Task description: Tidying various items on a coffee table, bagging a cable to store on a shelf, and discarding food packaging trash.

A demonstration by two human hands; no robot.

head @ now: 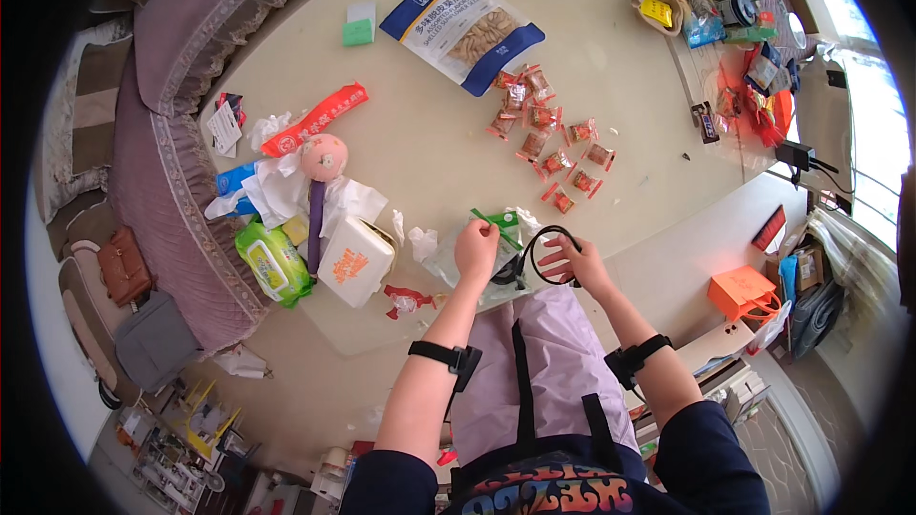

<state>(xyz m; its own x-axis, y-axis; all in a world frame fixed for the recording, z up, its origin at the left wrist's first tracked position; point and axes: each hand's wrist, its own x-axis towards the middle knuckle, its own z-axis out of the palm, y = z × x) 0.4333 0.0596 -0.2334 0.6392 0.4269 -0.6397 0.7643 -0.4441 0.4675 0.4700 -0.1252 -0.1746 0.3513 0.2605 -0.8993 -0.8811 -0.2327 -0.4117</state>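
Note:
My left hand (478, 249) pinches the top edge of a clear plastic zip bag (445, 262) with a green strip, at the near edge of the table. A black cable (531, 252) makes a loop beside the bag, held by my right hand (581, 263) between thumb and forefinger, its other fingers spread. More dark cable shows at the bag, though whether it lies inside or behind is unclear. Beyond the bag lie several red-and-clear wrapped snack pieces (542, 118). A crumpled red wrapper (408, 302) rests left of the bag.
On the table's left stand a white clamshell box (356, 262), green wet wipes (272, 262), tissues (275, 189) and a pink-headed stick massager (324, 157). A large blue-and-white seed pouch (458, 27) lies at the back. A purple sofa (164, 193) borders the left. An orange paper bag (737, 292) stands at right.

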